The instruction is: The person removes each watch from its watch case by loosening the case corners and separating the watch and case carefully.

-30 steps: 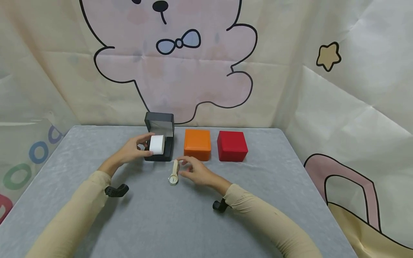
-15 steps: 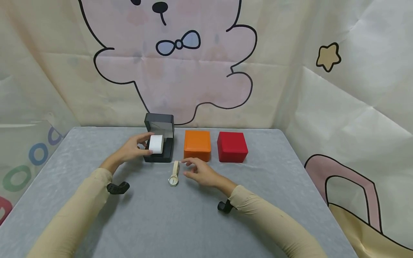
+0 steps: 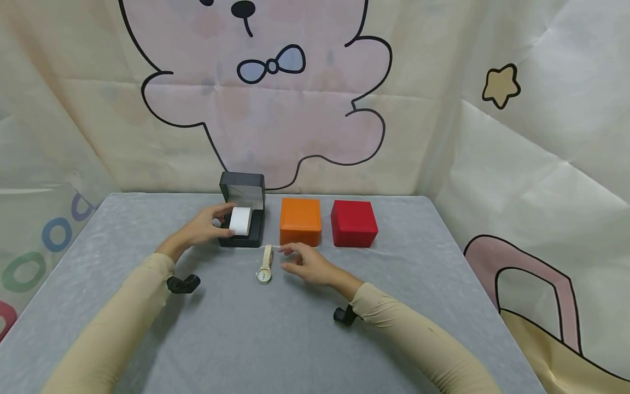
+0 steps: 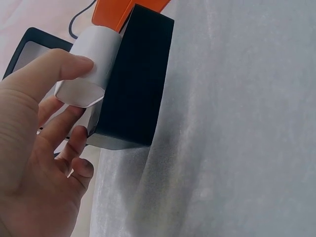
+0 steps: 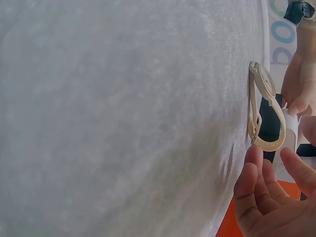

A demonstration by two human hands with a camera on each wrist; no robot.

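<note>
My left hand [image 3: 206, 225] pinches a white watch cushion [image 3: 240, 221] between thumb and fingers, at the raised-lid black watch box [image 3: 256, 230]. In the left wrist view the thumb lies on top of the cushion [image 4: 96, 52], with fingertips under its near end; how deep it sits in the box is hard to tell. A cream-strapped wristwatch [image 3: 264, 268] lies on the table in front of the box, its strap looped. Just right of the watch, my right hand [image 3: 311, 264] is held with fingers loosely bent and nothing between them.
An orange box [image 3: 301, 219] stands right of the black box, and a red box [image 3: 354, 223] beyond it, both with lids down. Grey cloth covers the table [image 3: 256, 339]. A printed curtain [image 3: 315, 131] hangs close behind its far edge.
My right hand has drawn a little to the right, away from the watch strap. The left hand keeps its hold on the cushion, almost still.
</note>
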